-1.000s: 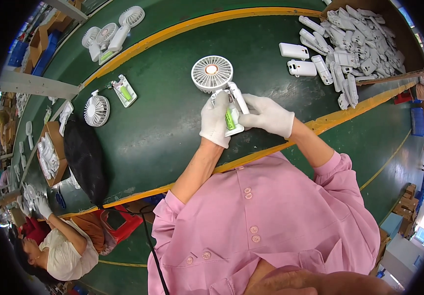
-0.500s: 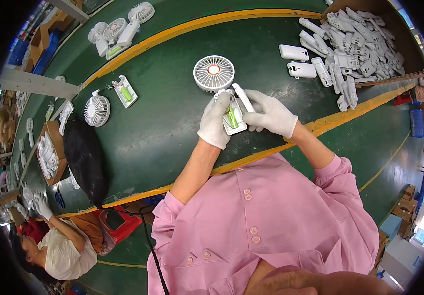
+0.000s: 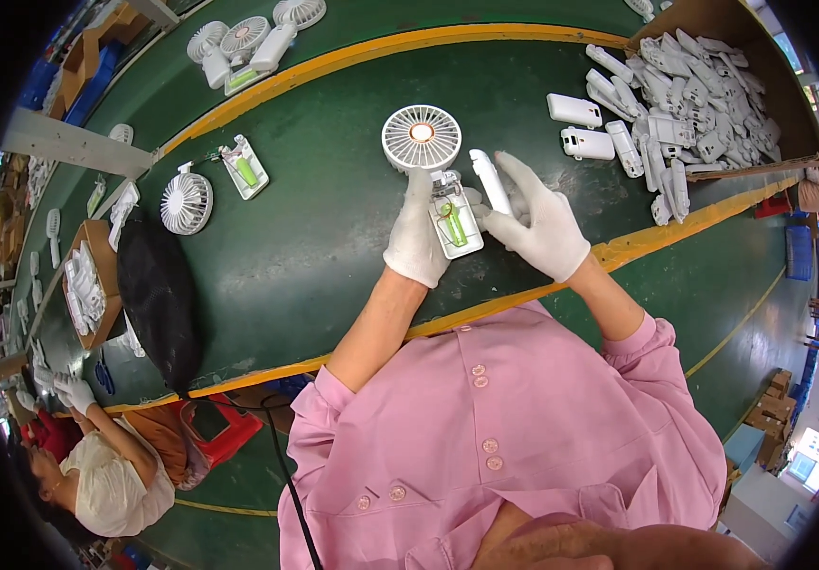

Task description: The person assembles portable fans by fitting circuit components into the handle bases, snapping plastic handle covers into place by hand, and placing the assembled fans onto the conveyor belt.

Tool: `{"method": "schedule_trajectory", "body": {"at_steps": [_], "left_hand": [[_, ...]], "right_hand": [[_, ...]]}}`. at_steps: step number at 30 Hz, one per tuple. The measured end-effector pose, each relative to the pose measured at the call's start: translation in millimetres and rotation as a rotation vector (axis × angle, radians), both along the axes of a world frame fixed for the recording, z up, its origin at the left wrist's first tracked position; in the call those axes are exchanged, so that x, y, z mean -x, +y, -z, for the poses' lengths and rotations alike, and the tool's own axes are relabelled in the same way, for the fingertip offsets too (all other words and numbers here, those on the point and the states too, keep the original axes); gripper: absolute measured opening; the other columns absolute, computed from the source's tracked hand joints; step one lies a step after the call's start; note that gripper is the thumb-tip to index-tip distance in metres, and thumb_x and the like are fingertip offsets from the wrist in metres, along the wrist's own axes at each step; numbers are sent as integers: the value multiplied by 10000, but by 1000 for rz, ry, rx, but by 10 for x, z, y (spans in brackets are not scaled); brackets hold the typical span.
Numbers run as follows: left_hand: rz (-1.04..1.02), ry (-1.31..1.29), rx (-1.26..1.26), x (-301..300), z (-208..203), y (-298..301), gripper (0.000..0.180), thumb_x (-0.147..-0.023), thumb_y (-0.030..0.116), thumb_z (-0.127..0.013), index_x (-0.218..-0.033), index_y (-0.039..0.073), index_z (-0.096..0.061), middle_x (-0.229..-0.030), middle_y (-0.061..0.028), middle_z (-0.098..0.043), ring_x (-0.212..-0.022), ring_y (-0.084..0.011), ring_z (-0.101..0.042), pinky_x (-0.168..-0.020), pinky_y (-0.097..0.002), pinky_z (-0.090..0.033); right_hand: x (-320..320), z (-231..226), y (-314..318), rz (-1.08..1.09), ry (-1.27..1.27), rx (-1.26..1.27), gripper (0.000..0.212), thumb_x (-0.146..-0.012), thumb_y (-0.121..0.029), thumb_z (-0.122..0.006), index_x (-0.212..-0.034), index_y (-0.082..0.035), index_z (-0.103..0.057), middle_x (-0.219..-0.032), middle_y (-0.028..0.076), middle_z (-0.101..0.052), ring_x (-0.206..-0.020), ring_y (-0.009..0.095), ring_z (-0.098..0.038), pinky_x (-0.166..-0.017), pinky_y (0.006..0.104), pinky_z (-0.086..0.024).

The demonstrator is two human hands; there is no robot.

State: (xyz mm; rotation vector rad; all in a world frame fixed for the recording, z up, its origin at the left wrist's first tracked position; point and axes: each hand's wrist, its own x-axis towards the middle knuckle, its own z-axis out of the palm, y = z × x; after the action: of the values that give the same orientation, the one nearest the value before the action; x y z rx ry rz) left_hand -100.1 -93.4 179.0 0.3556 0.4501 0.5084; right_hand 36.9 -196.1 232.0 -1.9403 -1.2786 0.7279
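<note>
While your left hand (image 3: 413, 239) in its white knit glove is clamped on the white plastic open handle shell (image 3: 467, 246), thumb along its left edge, your right hand (image 3: 550, 226), same glove, has the slim white plastic handle cover (image 3: 491, 179) between thumb and fingers. Contact at the right fingertips is partly hidden; can't tell how firm. Your left fingers under the shell are hidden too.

Shell faces up, bright green cylindrical battery (image 3: 453, 224) lying in it with thin wires beside. Cover is tilted, just right of the shell, apart from it. Round white slatted fan head (image 3: 422, 139) with orange-ringed hub sits at the shell's top end, past your left thumb. All of it over the dark green tabletop (image 3: 319, 223), near your side's yellow edge strip (image 3: 651, 245).

Right, further up: two loose white rectangular casings (image 3: 587, 143) beside a big brown cardboard box (image 3: 794, 114) heaped with white plastic parts.

Left: second white fan (image 3: 186, 203), its opened casing (image 3: 245, 169) also showing a green cell; then a black fabric bag (image 3: 158, 299). Beyond the far yellow strip, a cluster of white handheld fans (image 3: 244, 40). Lower left, a co-worker in a cream top (image 3: 124, 489).
</note>
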Motion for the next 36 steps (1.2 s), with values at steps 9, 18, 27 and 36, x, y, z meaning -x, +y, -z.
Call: {"method": "schedule_trajectory", "body": {"at_steps": [9,18,27,36], "left_hand": [[-28,4,97,-83,3,-41,726,-935,672,-163,-1100,70,-534,-986,-113,-608,-940,-249,-601,-859,-386,-495],[14,-127,224,-73,-126,32,731,-930,676,-202,-1208,68,-497,-1090,-89,-599,-1016,-258,-588,-920,-426,-478],[36,-189,148,-4,101,22,328,-937,266,-534,-1163,31,-493,-979,-157,-613,-893,-291,-629,-823,-444,-535],[-51,29,-18,-18,-6,6,222,-922,138,-502,-1100,7,-483,-883,-142,-606,-671,-211,-634,-591,-332,-560]], "right_hand": [[423,-365,179,-219,-732,-9,640,-763,-370,-660,-1296,-67,-476,-577,132,-616,-494,305,-628,-461,387,-499],[231,-499,239,-211,-717,184,603,-803,-389,-601,-1307,-87,-466,-664,184,-648,-589,355,-649,-559,434,-521],[-110,-253,148,40,-309,152,580,-803,-336,-641,-1284,-37,-519,-735,220,-647,-692,366,-664,-648,399,-521],[-86,-169,85,53,-137,151,568,-808,-327,-636,-1278,-29,-522,-747,229,-643,-718,366,-665,-676,384,-522]]}}
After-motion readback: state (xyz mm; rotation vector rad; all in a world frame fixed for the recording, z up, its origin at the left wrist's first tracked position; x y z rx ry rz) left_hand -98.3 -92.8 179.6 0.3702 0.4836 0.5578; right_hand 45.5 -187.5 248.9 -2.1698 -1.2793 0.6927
